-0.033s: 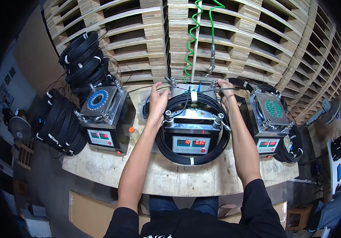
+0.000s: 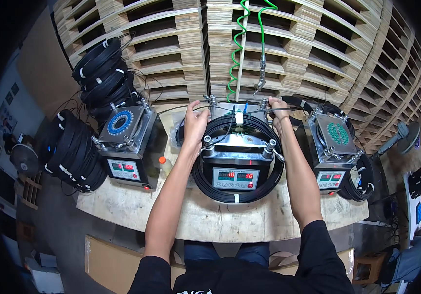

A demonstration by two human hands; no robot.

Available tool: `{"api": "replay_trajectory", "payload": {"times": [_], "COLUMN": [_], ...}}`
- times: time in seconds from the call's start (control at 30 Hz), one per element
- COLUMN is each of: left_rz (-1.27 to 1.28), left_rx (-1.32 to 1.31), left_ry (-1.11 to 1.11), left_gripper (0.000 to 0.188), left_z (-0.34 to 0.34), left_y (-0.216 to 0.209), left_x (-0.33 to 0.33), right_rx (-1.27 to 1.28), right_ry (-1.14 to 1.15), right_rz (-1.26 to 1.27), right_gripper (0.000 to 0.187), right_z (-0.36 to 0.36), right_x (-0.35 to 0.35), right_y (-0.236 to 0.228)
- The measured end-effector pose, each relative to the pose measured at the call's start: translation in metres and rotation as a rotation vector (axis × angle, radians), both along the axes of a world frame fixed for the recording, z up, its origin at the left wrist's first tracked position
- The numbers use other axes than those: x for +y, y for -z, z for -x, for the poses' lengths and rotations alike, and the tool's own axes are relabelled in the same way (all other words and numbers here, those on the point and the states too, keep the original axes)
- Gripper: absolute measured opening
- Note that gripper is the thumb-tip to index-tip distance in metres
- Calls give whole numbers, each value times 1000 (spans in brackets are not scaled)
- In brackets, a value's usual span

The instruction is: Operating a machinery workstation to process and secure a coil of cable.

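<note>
A large coil of black cable [image 2: 201, 182] is looped round the middle bench machine [image 2: 209, 164], with a white tie at its top and another at its bottom. The machine has a metal top plate, upright posts with knobs, and a lit red-and-green display panel [image 2: 235, 179]. My left hand [image 2: 196, 123] is at its far left corner, fingers curled beside a thin black cable strand. At the far right post is my right hand [image 2: 278, 108], fingers bent and closed, with a strand passing by it. What lies inside either grip is hidden.
Similar machines stand at left [image 2: 133, 147], with a blue ring on top, and at right [image 2: 332, 147], with green rings. Stacked black cable coils [image 2: 76, 154] rise at the left. A green air hose [image 2: 262, 36] hangs above. Wooden pallets [image 2: 171, 41] stand behind the wooden table [image 2: 210, 223].
</note>
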State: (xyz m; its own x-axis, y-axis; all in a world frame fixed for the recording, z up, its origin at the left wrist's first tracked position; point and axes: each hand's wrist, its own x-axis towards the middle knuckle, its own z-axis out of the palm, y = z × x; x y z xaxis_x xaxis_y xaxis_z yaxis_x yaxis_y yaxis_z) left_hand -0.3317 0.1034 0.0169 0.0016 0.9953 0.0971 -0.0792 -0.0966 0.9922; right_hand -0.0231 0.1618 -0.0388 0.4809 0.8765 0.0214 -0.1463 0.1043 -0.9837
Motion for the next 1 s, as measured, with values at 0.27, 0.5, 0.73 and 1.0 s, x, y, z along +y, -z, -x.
{"api": "replay_trajectory", "payload": {"times": [0.27,0.5,0.73,1.0], "left_rz": [-4,-185,-303,406], "left_rx": [-21,121,165,-326], "left_ry": [23,-247,-339,530], "left_gripper": [56,45,27,34], "left_z": [-9,-2,2,39], "left_y": [2,6,4,51], "left_x": [3,9,95,158], "right_rx": [-43,-286,-522,-125], "right_ry": [-214,-295,-304,-283], "right_rz": [-54,155,159,92], "right_gripper": [25,81,80,50], "right_z": [-23,15,6,47], "right_x": [12,-10,-10,-93], "right_y": [12,-27,-32,-51]}}
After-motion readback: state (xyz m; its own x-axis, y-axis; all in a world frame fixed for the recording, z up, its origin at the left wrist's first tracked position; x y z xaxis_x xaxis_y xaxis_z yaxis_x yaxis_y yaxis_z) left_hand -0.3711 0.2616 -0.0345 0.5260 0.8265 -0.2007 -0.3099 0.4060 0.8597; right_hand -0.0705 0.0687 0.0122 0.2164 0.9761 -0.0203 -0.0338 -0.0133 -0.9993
